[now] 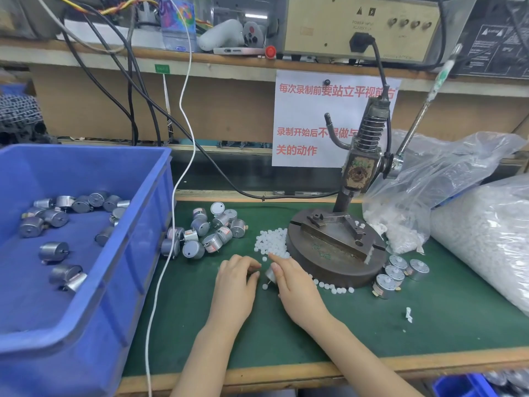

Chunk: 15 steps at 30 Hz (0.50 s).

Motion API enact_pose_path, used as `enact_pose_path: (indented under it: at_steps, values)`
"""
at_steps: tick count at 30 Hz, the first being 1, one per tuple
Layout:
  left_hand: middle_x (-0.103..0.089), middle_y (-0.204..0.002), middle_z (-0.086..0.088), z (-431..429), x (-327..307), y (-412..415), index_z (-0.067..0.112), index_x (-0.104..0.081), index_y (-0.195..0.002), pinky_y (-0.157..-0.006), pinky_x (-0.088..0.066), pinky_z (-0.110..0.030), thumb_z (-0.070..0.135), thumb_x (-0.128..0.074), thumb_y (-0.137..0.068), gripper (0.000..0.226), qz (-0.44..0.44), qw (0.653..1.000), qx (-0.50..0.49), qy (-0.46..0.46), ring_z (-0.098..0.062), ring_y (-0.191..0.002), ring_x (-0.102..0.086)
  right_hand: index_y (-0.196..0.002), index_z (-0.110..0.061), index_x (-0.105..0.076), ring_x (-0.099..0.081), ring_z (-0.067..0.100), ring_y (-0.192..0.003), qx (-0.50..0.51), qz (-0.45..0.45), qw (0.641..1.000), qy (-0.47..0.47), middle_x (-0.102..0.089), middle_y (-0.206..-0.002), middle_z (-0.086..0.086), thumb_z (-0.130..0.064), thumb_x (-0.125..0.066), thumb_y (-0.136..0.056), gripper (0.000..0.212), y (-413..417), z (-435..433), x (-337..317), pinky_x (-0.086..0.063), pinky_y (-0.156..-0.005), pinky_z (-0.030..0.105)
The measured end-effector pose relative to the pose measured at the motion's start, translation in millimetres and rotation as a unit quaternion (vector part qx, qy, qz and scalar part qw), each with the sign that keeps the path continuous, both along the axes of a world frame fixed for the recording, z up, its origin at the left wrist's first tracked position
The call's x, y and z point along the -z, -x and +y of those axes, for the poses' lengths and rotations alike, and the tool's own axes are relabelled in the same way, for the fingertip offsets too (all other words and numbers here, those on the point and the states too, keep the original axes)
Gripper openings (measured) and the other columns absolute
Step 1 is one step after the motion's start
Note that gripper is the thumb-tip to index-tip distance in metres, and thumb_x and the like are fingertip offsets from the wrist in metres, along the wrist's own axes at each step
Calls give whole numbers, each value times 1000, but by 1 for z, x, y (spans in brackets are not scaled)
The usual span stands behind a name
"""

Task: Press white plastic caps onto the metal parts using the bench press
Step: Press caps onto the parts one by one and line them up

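A blue bin (137,253) fills the nine o'clock side of the view, with a scatter of small round metal parts inside. Just beside it, at ten o'clock from the hands, a heap of loose metal parts (206,233) lies on the green mat (372,325). At twelve o'clock from the hands sits a pile of white caps (272,242).

In the middle, the left hand (237,279) has its fingers curled over the mat; whether it pinches a cap cannot be told. The right hand (294,287) holds one metal part (270,275) with bent fingers, its thin shaft pointing toward seven o'clock, and one cap lies at the tip.

At two o'clock stands the press (335,247), its plate bare and its lever untouched. Past it, at three o'clock, a small group of finished parts (398,272) appears already capped. Plastic bags (472,230) of caps lie at the right edge.

The work seems barely begun: few done, many waiting.
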State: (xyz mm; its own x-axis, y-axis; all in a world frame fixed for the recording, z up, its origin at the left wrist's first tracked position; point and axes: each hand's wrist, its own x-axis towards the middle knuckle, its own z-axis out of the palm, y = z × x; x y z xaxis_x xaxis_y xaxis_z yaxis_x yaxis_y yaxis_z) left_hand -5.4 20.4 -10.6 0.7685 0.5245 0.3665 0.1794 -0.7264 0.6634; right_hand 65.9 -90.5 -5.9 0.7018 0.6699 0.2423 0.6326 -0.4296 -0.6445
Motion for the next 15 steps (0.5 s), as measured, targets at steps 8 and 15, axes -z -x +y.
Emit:
enact_pose_path:
  at_steps: [8,15]
  values:
    - [-60,-94,-1,0,-1,2,11,-66,-94,-81,-35,-24,4,-55,-87,15,-2,1000,-21,-9,-18,-86,-46,-142,-21,-34,-43,16,-117,-20,-6,999,38,-50,-123,2,-28,-27,-102,41,-1,1,1,-27,-87,21]
    - [-57,-96,4,0,-3,2,19,-65,-96,-76,-26,-24,14,-53,-90,14,34,996,-71,-30,-18,-93,-48,-145,-19,-29,-44,17,-118,-45,-39,995,79,-47,-128,2,-28,-26,-102,44,0,0,-4,-33,-93,27]
